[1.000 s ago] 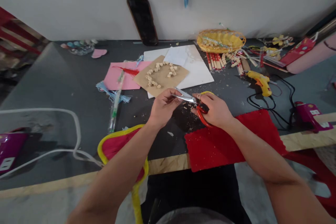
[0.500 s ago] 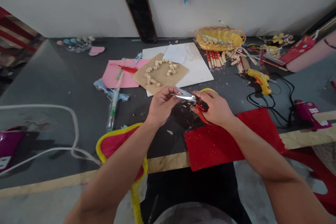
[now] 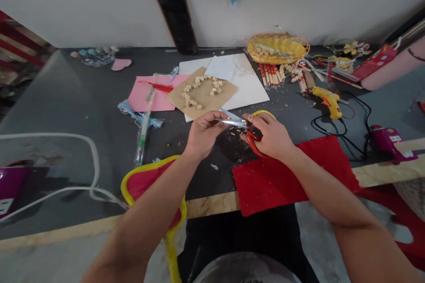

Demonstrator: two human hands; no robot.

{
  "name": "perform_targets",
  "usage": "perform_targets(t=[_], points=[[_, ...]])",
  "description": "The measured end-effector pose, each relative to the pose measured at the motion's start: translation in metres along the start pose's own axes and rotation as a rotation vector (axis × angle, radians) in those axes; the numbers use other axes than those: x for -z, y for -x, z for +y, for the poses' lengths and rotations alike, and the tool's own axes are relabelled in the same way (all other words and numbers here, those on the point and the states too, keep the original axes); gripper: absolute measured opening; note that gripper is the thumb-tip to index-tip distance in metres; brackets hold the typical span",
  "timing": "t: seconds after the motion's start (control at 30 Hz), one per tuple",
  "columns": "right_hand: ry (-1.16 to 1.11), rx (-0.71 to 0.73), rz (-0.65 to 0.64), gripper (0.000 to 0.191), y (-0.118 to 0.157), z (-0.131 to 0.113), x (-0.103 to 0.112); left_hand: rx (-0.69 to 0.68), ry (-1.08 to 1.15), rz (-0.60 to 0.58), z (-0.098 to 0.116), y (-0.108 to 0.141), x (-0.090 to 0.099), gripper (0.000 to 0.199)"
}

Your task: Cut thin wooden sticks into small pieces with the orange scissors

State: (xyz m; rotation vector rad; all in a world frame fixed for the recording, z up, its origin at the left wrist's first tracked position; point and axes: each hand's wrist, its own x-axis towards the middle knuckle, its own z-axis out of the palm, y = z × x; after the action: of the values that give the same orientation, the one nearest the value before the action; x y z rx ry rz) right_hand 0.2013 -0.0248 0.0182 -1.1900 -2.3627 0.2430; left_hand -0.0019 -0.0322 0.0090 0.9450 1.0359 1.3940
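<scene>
My right hand [image 3: 270,135] is wrapped round the red and yellow handles of a pair of scissors [image 3: 237,121], whose blades are parted and point left. The blades reach the fingertips of my left hand [image 3: 204,135], which are pinched together on something too small to make out. Small pale cut bits [image 3: 233,132] lie on the dark table under the blades. Just beyond my hands, a brown square of card [image 3: 206,92] carries a curved row of small beige clusters [image 3: 186,95].
A red cloth [image 3: 265,183] lies under my right forearm. To the right are a yellow glue gun [image 3: 327,99] with a black cord and a yellow basket [image 3: 279,57]. A phone [image 3: 177,20] leans on the wall. Pink card [image 3: 133,95] and blue tassels [image 3: 137,115] lie left.
The hands and scissors keep nearly the same pose. The whole view has shifted very slightly.
</scene>
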Motion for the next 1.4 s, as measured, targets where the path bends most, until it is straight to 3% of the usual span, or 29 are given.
perform_targets(t=[0.33, 0.7, 1.07, 1.4], points=[[0.001, -0.015, -0.036, 0.057, 0.001, 0.001, 0.000, -0.035, -0.184, 0.028, -0.004, -0.002, 0.002, 0.013], [-0.128, -0.013, -0.101, 0.059, 0.000, 0.002, 0.003, -0.007, -0.253, -0.032, 0.002, 0.000, 0.001, 0.010], [-0.028, -0.006, -0.131, 0.056, 0.001, 0.000, 0.005, -0.086, -0.506, -0.040, 0.007, 0.001, 0.002, 0.008], [0.026, -0.019, -0.099, 0.050, 0.002, -0.006, -0.001, -0.090, -0.492, -0.016, 0.000, 0.001, 0.006, 0.007]])
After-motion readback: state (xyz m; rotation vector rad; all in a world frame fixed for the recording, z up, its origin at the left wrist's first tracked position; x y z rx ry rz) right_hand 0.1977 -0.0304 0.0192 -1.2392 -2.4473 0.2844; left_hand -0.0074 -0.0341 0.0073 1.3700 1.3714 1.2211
